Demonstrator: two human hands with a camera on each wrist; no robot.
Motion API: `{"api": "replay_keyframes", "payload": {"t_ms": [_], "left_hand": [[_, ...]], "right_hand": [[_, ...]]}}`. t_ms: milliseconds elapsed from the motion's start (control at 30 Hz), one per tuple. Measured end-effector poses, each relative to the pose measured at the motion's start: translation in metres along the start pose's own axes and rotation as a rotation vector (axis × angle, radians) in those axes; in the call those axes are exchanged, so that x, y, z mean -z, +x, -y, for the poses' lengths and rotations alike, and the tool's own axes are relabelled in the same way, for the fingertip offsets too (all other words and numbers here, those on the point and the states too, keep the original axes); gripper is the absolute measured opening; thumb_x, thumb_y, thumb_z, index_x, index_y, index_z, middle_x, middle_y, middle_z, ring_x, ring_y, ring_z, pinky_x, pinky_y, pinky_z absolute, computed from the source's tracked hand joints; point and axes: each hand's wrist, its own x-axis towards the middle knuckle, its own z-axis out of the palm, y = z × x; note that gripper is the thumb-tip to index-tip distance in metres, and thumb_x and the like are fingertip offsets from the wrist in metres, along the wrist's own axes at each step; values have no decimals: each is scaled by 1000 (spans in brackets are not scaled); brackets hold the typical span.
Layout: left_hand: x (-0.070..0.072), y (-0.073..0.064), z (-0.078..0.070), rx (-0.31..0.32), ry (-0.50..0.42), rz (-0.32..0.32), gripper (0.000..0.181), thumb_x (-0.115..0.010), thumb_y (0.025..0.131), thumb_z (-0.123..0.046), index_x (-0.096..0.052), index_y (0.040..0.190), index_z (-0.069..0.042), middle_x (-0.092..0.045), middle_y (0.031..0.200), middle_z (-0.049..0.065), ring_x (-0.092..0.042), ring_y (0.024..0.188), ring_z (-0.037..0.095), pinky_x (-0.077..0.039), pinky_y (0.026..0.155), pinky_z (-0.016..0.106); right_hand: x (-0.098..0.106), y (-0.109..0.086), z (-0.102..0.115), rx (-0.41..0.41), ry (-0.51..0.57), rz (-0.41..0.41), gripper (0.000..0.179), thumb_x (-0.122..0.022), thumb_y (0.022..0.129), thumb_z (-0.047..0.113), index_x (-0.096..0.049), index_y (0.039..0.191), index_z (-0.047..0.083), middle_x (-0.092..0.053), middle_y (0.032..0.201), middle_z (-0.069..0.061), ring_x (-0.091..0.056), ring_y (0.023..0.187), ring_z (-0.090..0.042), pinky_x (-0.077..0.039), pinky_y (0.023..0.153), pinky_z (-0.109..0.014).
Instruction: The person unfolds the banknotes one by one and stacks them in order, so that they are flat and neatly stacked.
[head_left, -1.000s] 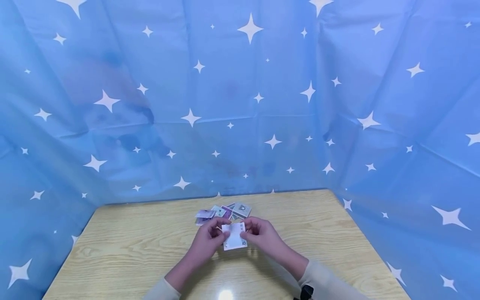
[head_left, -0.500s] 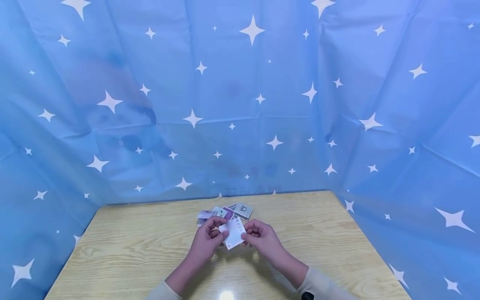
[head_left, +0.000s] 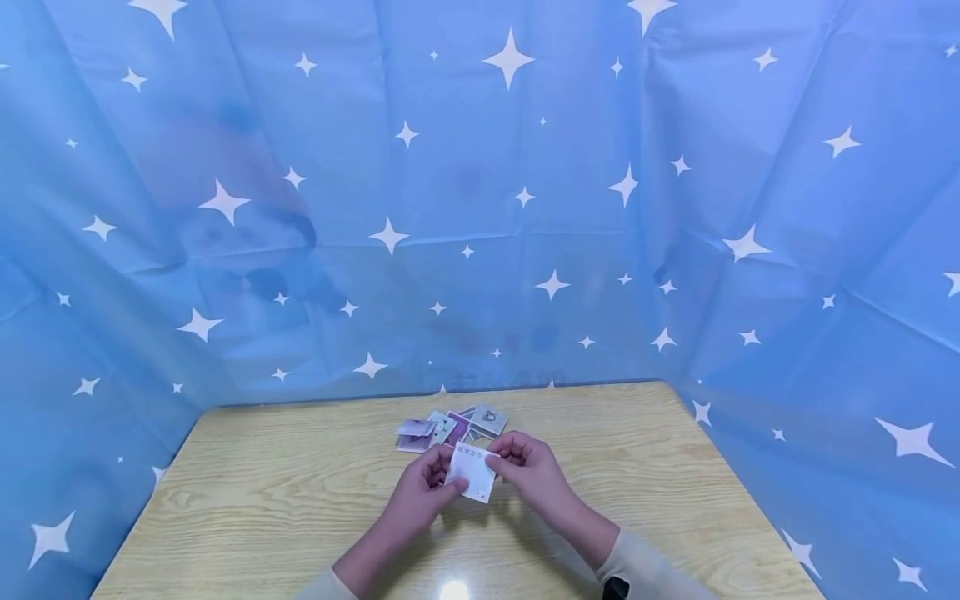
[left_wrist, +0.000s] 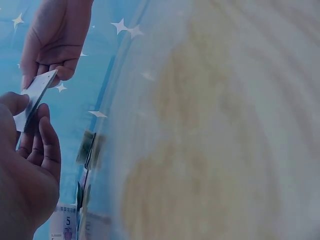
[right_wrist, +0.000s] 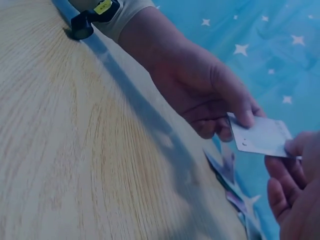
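Observation:
A small folded banknote (head_left: 472, 473), mostly white with a row of print along one edge, is held above the table between both hands. My left hand (head_left: 418, 493) pinches its left side, thumb on top near the lower corner. The right hand (head_left: 538, 475) pinches the upper right corner between thumb and fingers. In the right wrist view the banknote (right_wrist: 262, 136) stretches flat from one thumb to the other. Seen from the left wrist, the banknote (left_wrist: 36, 99) is tilted and nearly edge-on.
Several folded banknotes (head_left: 487, 420), purple, green and grey, lie overlapping on the wooden table (head_left: 270, 500) just beyond the hands. One banknote (left_wrist: 65, 220) shows a 5. A blue curtain (head_left: 465, 183) with white stars hangs behind the table and along its sides.
The held banknote has turned between the fingers, so its printed edge moved from the right side to the top. The right thumb has shifted to its upper corner. The pile has stayed put.

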Motion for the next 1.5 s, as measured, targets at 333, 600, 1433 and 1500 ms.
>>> {"api": "replay_keyframes", "payload": {"t_ms": [333, 600, 1433, 1500], "left_hand": [[0, 3, -7, -22, -17, -27, 40, -77, 99, 1, -69, 138, -5, -73, 118, 17, -69, 96, 16, -57, 77, 23], [0, 1, -11, 17, 48, 7, 30, -76, 103, -5, -77, 132, -8, -75, 110, 14, -66, 90, 16, -56, 72, 22], [-1, 1, -7, -11, 46, 19, 32, -77, 103, -9, -77, 135, -11, -74, 121, 13, -69, 95, 18, -61, 74, 26], [0, 0, -5, -34, 65, 29, 34, -78, 104, -11, -75, 137, -11, -75, 119, 13, -69, 92, 17, -60, 74, 26]], "right_hand": [[3, 2, 3, 48, -98, 127, 9, -77, 103, 5, -77, 111, 3, -76, 96, -9, -66, 82, -15, -54, 73, -23], [-1, 2, 3, 52, -121, 128, 9, -78, 102, 5, -78, 111, 3, -76, 95, -7, -63, 80, -12, -52, 73, -22], [-5, -1, 9, 39, -128, 36, 12, -85, 96, 3, -78, 105, 1, -77, 89, -7, -66, 77, -14, -54, 69, -22], [-6, -1, 9, 43, -128, 18, 11, -85, 96, 3, -77, 104, 2, -78, 88, -7, -67, 78, -14, -54, 70, -22]]}}
